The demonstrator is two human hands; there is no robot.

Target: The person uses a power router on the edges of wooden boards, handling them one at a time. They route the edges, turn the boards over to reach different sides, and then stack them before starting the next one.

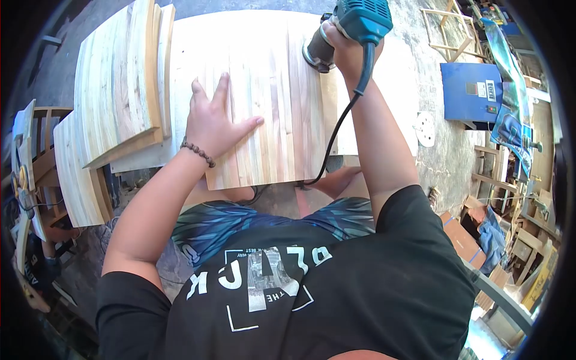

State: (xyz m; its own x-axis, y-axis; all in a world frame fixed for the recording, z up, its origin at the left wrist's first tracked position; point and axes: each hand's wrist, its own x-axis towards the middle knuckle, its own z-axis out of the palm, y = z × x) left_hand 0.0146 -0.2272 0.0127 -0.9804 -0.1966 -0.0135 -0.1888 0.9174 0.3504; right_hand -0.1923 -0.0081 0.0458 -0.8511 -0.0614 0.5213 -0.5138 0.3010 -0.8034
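Note:
My left hand (216,117) lies with spread fingers on a striped wooden panel (270,144), and a beaded bracelet is round the wrist. My right hand (351,48) is wrapped round a teal and black power tool (363,21). The tool's round base (318,58) stands at the panel's upper right edge. A black cord (337,129) runs from the tool down past the panel's right side to its near edge. Under the panel is a larger pale surface (393,126).
Stacked wooden panels (117,78) stand at the left, with another panel (78,174) below. To the right are a blue box (471,90), a white perforated disc (425,129) and a wooden frame (447,45). Part of another person's hand (37,300) shows at the lower left.

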